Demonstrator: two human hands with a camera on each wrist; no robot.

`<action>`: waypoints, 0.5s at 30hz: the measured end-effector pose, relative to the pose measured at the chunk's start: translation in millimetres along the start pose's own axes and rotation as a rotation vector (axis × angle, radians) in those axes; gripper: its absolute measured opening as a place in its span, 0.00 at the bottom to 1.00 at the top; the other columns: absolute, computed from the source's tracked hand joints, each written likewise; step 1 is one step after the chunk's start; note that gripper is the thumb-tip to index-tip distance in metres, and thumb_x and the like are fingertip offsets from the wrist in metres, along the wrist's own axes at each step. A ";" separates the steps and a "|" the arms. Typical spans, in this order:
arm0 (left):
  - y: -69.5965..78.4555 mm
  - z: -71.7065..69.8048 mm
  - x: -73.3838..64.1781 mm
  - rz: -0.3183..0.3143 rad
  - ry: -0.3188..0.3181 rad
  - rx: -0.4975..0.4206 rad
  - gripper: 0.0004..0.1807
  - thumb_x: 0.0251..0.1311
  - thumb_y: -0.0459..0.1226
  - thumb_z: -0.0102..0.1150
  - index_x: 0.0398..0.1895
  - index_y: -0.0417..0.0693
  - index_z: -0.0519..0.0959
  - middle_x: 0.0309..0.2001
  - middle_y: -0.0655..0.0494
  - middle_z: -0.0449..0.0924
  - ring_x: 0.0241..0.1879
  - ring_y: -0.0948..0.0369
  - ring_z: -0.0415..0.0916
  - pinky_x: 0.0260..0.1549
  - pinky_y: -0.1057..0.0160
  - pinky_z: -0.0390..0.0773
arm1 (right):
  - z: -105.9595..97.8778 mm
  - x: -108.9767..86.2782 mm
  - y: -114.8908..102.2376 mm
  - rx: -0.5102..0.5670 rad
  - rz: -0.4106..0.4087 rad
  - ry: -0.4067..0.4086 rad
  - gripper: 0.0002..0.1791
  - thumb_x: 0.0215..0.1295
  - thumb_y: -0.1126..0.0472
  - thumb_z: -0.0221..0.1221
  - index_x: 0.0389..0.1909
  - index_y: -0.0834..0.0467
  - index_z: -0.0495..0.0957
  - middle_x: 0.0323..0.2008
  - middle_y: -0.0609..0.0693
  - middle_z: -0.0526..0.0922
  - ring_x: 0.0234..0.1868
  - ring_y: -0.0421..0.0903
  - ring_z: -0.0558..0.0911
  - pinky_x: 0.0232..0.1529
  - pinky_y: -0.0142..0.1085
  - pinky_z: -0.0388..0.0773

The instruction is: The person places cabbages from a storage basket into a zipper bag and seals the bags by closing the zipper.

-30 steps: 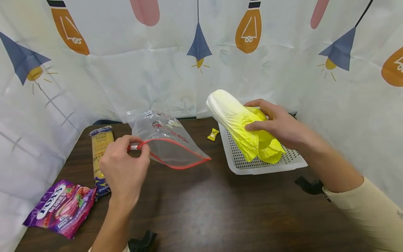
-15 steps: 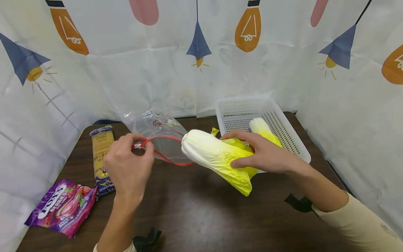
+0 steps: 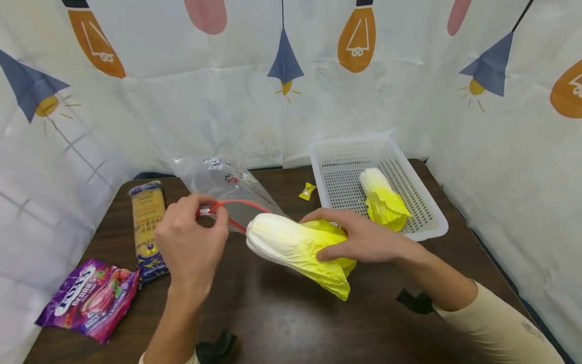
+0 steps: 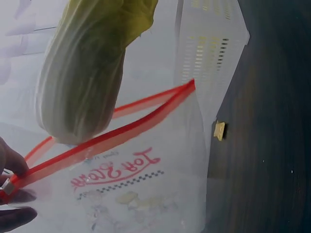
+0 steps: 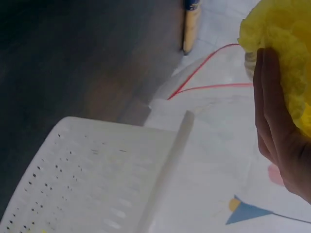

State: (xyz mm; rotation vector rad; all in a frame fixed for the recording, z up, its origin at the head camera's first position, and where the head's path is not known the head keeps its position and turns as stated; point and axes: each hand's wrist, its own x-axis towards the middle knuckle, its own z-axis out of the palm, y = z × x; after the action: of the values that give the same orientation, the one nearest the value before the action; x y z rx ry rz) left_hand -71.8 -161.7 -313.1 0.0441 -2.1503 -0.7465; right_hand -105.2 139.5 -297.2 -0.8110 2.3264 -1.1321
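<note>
My left hand (image 3: 191, 232) pinches the slider end of a clear zip bag (image 3: 227, 184) with a red rim and printed lettering. The bag's mouth gapes toward the right, as the left wrist view shows. In my right hand (image 3: 359, 235) is a napa cabbage (image 3: 286, 240), gripped round its yellow leafy end. Its white stem end points left, right at the red rim; in the left wrist view the cabbage (image 4: 82, 77) overlaps the mouth between the two red edges. Part of the bag's rim is hidden behind the cabbage in the head view.
A white perforated basket (image 3: 320, 174) at the back right holds a smaller cabbage (image 3: 384, 199). Beside it lies a yellow wrapped candy (image 3: 307, 191). On the left are a pack of noodles (image 3: 147, 217) and a purple candy bag (image 3: 91, 298). A printed curtain (image 3: 218, 101) hangs behind the table.
The right hand has carried the cabbage from over the basket leftward and nearer, up to the bag's mouth. The left hand keeps its pinch and has shifted slightly right.
</note>
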 end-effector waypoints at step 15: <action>-2.6 0.2 -4.1 0.083 -0.084 -0.033 0.04 0.57 0.28 0.66 0.35 0.38 0.86 0.33 0.44 0.88 0.34 0.48 0.78 0.31 0.51 0.74 | 17.7 15.5 11.4 0.377 0.086 0.044 0.26 0.66 0.56 0.64 0.66 0.48 0.76 0.56 0.54 0.78 0.48 0.52 0.81 0.47 0.42 0.83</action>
State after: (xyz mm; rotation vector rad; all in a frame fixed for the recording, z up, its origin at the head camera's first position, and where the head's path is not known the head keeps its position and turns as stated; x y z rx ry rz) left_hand -69.9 -162.6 -317.5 -0.0949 -2.2047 -0.7476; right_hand -109.6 125.0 -318.4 -0.5469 2.0635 -1.4993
